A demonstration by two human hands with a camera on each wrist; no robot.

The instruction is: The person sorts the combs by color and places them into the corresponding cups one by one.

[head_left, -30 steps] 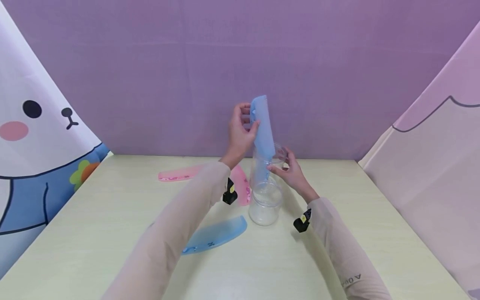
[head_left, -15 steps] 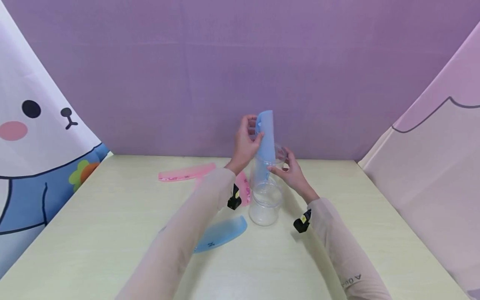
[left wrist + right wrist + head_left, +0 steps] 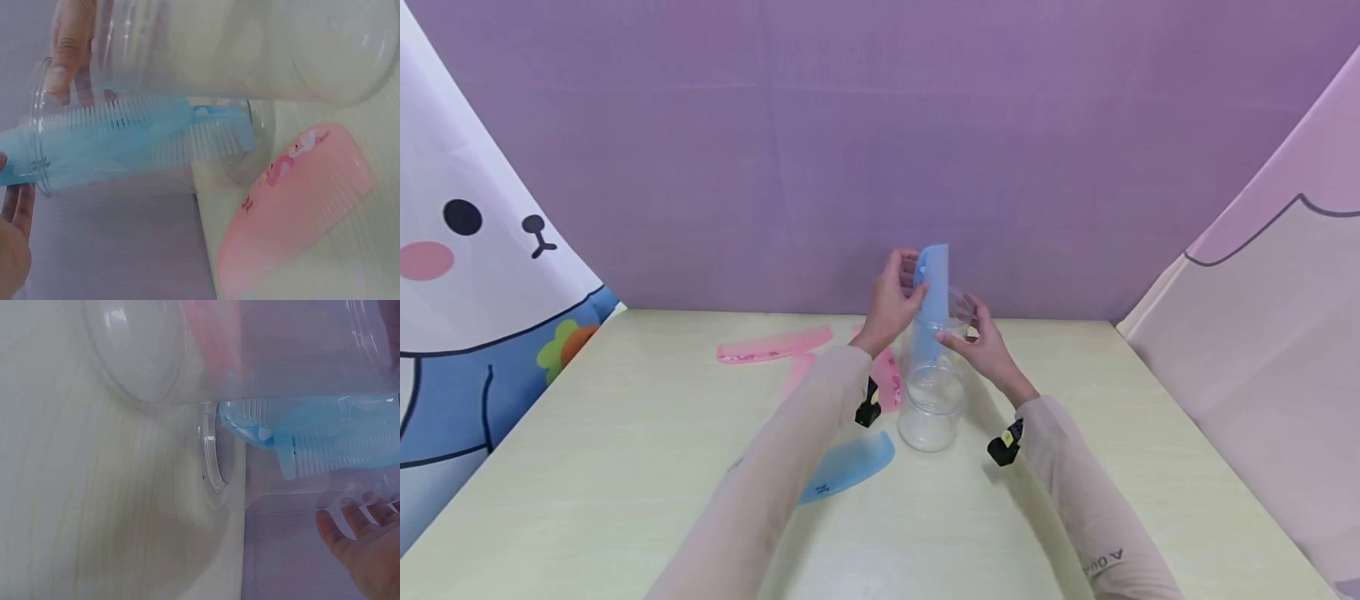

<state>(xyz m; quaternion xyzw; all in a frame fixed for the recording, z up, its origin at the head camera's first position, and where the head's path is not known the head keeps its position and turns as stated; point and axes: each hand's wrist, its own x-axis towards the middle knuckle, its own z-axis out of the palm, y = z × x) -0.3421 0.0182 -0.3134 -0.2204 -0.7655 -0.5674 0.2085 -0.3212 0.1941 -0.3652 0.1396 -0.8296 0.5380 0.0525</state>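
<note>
Blue comb (image 3: 931,287), pinched by left hand (image 3: 895,298), enters jar (image 3: 931,392); right hand (image 3: 981,342) seemingly grips rim.

Staged recording booth, not lived-in room. Plain purple cloth backdrop (image 3: 880,150) fills whole rear, hanging straight down to table edge. Cartoon-print cloth (image 3: 467,250) with bear face and flower closes off left side; pink and beige cartoon cloth (image 3: 1277,317) closes off right. Pale wood-grain table (image 3: 587,467) boxed in by these three drapes. No walls, furniture or windows visible past cloths. Small black devices strapped at both wrists (image 3: 867,403) suggest filming set-up.
</note>
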